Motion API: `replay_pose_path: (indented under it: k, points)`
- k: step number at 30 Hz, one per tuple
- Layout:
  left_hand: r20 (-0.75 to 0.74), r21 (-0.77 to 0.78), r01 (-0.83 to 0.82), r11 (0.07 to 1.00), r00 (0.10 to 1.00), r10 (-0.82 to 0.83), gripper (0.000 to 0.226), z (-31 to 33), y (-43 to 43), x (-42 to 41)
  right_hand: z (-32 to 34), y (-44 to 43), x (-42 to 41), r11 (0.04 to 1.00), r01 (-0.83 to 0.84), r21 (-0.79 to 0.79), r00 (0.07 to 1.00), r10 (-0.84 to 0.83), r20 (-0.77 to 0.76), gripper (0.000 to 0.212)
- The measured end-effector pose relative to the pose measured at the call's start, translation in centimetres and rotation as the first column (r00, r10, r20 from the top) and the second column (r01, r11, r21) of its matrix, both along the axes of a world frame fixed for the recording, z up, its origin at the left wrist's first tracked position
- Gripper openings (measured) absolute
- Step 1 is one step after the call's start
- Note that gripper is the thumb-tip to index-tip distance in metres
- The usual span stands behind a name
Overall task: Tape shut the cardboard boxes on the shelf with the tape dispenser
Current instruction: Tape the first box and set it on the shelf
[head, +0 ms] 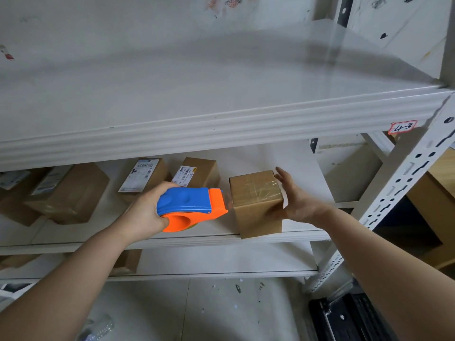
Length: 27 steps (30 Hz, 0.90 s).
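A small brown cardboard box [254, 193] stands at the front edge of the middle shelf [197, 238], with clear tape across its top. My left hand [145, 212] grips a blue and orange tape dispenser [190, 207]. The dispenser's orange nose touches the box's upper left edge. My right hand [294, 200] lies against the box's right side with the fingers straight and the thumb on the front face.
Several more cardboard boxes [71, 190], some with white labels, lie further back and to the left on the same shelf. A broad white shelf [221, 124] juts out above. A perforated metal upright [394, 193] stands at the right. Another box [128, 262] sits on the shelf below.
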State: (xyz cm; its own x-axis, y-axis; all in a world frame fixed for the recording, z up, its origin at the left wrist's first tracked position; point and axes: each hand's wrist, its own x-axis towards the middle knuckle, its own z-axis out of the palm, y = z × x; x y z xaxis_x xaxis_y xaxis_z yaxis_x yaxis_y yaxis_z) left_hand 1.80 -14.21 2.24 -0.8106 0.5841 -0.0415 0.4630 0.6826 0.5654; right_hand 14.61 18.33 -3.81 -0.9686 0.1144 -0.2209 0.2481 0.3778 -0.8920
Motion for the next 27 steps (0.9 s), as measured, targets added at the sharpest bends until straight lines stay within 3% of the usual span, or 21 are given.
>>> replay_pose_path:
  k: [2,5,8,12,18,21,23,25,27]
  points:
    - [0.004,-0.003,0.007,1.000,1.000,-0.007,0.076,0.2,0.1,0.1,1.5,-0.6,0.2,0.933,-0.046,0.357,0.999,0.052,-0.008,0.138]
    - [0.000,-0.004,0.001,1.000,1.000,-0.001,0.074,0.3,0.2,0.2,3.5,-3.1,0.3,0.670,-0.100,0.736,0.964,0.250,-0.096,0.140]
    - [0.008,-0.007,-0.001,1.000,1.000,0.001,0.073,-0.1,0.2,0.5,3.0,-5.2,0.2,0.472,-0.175,0.864,0.913,0.406,-0.037,0.120]
    - [0.030,0.009,-0.005,1.000,1.000,0.005,0.072,-0.4,0.3,0.6,2.4,-5.3,0.3,0.391,-0.247,0.887,0.916,0.394,0.081,0.108]
    - [0.051,0.033,0.012,0.999,0.999,-0.014,0.072,-0.4,0.2,0.9,5.0,-7.3,-1.7,0.419,-0.226,0.879,0.943,0.321,0.090,0.081]
    - [0.059,0.052,0.010,0.999,0.998,-0.013,0.072,-0.3,-0.2,1.0,4.4,-7.3,-3.3,0.411,-0.262,0.873,0.950,0.271,0.157,0.093]
    - [0.014,0.064,-0.007,0.998,1.000,0.006,0.074,0.4,-0.3,0.8,4.5,-6.2,-3.9,0.556,-0.199,0.807,0.966,0.251,0.066,0.107]
    - [-0.057,0.082,0.005,0.997,0.998,0.000,0.075,1.7,0.2,0.6,4.6,-5.0,-3.9,0.805,-0.147,0.574,0.977,0.209,-0.043,0.115]
    - [-0.108,0.049,0.043,0.998,0.993,-0.038,0.075,2.6,1.6,0.6,3.7,-4.0,-3.2,0.905,-0.148,0.399,0.984,0.177,-0.035,0.115]
